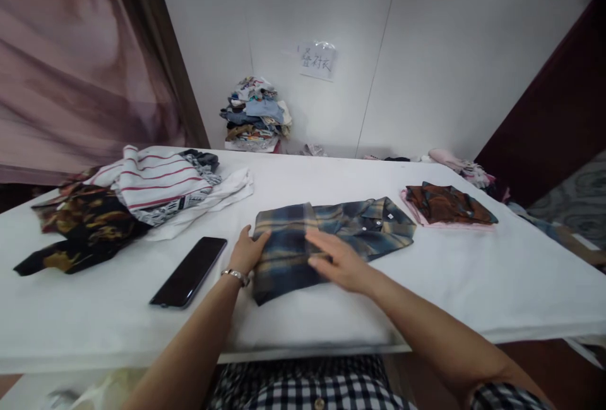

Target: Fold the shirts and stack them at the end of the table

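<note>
The plaid shirt [288, 252] lies at the middle of the tabletop [497, 284], near the front edge. Its collar end points toward the right edge; a doubled section covers its left end. Your left hand [247, 252] touches the shirt's left side, with thumb over the cloth; whether this grip pinches the fabric, you cannot tell. Your right hand [343, 263], slightly blurred, is over the shirt with its grip spread, thumb apart from the extended fingers. The phone [192, 271] lies left of your left hand. A garment heap [156, 186] occupies the far-left corner area. Toward the right edge, a brown garment [449, 204] rests folded on pink cloth [454, 226]. A clothes stack [258, 113] stands beyond the far edge.
</note>
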A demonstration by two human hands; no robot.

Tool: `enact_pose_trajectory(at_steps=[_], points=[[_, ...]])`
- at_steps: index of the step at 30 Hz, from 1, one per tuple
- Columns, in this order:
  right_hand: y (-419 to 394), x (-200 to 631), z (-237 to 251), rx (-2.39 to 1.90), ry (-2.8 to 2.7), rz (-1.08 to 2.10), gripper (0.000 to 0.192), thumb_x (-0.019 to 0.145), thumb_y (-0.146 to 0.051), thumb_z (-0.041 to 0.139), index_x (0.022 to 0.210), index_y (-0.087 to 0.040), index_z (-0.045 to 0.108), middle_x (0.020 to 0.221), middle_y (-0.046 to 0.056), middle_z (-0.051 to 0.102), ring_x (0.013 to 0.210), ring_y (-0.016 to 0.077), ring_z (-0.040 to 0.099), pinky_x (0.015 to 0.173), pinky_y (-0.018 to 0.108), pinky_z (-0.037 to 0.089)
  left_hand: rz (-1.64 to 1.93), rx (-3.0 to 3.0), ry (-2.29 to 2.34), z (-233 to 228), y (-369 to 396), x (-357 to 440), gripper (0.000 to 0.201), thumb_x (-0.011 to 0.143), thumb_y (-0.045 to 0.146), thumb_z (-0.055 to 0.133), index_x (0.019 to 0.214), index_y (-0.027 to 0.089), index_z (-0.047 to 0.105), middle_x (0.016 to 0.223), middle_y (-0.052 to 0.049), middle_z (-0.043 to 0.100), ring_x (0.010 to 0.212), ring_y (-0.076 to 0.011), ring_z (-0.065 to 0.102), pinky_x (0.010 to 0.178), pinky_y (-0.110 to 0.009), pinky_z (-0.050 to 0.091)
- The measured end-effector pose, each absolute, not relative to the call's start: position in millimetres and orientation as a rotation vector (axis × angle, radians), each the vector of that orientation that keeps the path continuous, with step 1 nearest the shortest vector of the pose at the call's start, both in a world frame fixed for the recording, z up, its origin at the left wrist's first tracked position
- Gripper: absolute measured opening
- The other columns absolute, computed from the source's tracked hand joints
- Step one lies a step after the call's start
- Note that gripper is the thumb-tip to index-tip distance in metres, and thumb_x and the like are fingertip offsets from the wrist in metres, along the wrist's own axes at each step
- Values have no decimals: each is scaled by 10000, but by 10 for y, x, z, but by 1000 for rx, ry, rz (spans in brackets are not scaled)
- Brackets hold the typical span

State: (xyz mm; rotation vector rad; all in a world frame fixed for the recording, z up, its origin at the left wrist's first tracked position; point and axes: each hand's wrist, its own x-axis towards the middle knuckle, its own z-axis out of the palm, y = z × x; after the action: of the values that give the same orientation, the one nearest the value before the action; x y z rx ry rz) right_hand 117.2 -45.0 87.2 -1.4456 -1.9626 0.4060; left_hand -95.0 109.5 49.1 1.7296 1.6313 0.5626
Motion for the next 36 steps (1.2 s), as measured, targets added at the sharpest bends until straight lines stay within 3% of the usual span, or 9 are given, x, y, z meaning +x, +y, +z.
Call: enact_pose_trajectory(at_steps=[3, 5, 11, 15, 22, 26, 31, 33, 36], points=[[-500, 899, 704, -1628, -2193, 447, 696, 872, -549, 464, 1441, -171, 333, 1520, 124, 254, 1415, 275, 185, 1144, 504, 143, 614, 1720, 1574, 472, 1033, -952, 926, 721, 609, 577, 1429, 98, 268, 1204, -196, 603, 1110, -305, 588, 944, -396, 442], [-503, 853, 592, -1744, -2250, 487, 725, 867, -572, 457, 1451, -170, 308, 1532, 137, 209, 1424, 290, 138, 1142, 528, 92, 642, 1743, 1537, 443, 1011, -965, 920, 711, 563, 617, 1431, 114, 261, 1237, -197, 585, 1132, -302, 575, 954, -395, 441], [-487, 939, 749, -1813, -2140, 329, 730, 891, -627, 330, 1449, -157, 309, 1543, 125, 187, 1435, 255, 87, 1152, 495, 58, 697, 1731, 1506, 364, 1042, -968, 782, 760, 421, 602, 1416, 126, 296, 1301, -188, 545, 1180, -286, 544, 1011, -397, 414], [-403, 943, 689, -1894, -2124, 355, 750, 892, -597, 373, 1463, -123, 267, 1549, 144, 133, 1436, 269, 57, 1150, 486, 88, 804, 1627, 1450, 381, 1033, -954, 716, 766, 349, 602, 1395, 154, 320, 1300, -161, 547, 1152, -260, 565, 985, -376, 450], [-389, 953, 555, -1701, -1893, 648, 675, 860, -591, 453, 1413, -209, 392, 1523, 110, 248, 1421, 253, 171, 1150, 490, 98, 964, 1105, 1301, 642, 868, -1103, 658, 708, 226, 692, 1309, 172, 430, 1138, -125, 626, 822, -185, 667, 754, -320, 553], [-435, 1009, 638, -1400, -1320, 959, 600, 813, -576, 549, 1311, -242, 518, 1403, 93, 474, 1310, 246, 414, 1096, 467, 287, 1034, 981, 1086, 966, 743, -950, 646, 726, 212, 690, 1309, 194, 414, 1063, -105, 640, 718, -145, 651, 680, -305, 556], [-464, 1436, 742, -1060, -697, 1118, 575, 807, -632, 508, 1256, -275, 533, 1226, 49, 630, 1102, 219, 597, 915, 385, 474, 946, 1145, 678, 1394, 556, -267, 659, 775, 343, 650, 1351, 239, 346, 1294, -141, 511, 801, -157, 664, 708, -339, 565], [-517, 1671, 735, -1062, -540, 1112, 519, 817, -637, 478, 1172, -272, 583, 1130, 33, 676, 1026, 209, 631, 830, 346, 508, 921, 1254, 636, 1370, 510, -37, 643, 785, 342, 633, 1353, 230, 354, 1401, -150, 409, 907, -177, 649, 784, -359, 553], [-631, 1917, 640, -1107, -395, 1132, 394, 815, -556, 541, 1032, -240, 636, 1013, 39, 712, 943, 211, 655, 771, 331, 516, 936, 1502, 778, 1074, 494, 108, 541, 793, 317, 608, 1294, 194, 444, 1353, -136, 472, 1057, -210, 588, 888, -368, 503]])
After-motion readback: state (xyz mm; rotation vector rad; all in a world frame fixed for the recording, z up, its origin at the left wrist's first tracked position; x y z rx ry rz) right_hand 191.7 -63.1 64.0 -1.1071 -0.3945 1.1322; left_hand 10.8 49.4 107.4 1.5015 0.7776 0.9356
